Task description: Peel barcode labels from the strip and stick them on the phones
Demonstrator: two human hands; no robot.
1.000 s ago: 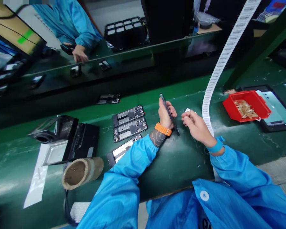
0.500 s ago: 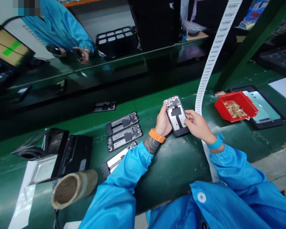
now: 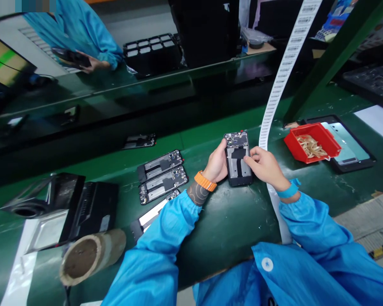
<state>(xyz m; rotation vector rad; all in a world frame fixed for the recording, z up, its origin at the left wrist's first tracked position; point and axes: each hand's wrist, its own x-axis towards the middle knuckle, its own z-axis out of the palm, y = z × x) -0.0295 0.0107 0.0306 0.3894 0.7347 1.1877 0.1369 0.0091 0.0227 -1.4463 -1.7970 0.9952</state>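
An opened phone body (image 3: 238,163), its circuit board showing at the top and a dark strip down its middle, is held above the green bench. My left hand (image 3: 217,163) grips it along the left edge, thumb near the top corner. On the other side, my right hand (image 3: 264,165) has its thumb over the right edge and its fingers curled; whether a small part sits between them is hidden. Left of my hands lie two similar phone bodies (image 3: 161,165) side by side. Another phone body (image 3: 151,216) is partly covered by my left sleeve.
A red bin (image 3: 312,142) of small pale strips overlaps a dark tray with a light-blue panel (image 3: 347,142). A barcode label strip (image 3: 281,80) hangs down right of my hands. At left are a cardboard tube (image 3: 92,255) and a black box (image 3: 97,208). A co-worker (image 3: 79,38) stands opposite.
The phone body has turned more upright in my hands, and my right thumb has shifted up along its edge. Across the bench, the co-worker's hands have come together around a dark object.
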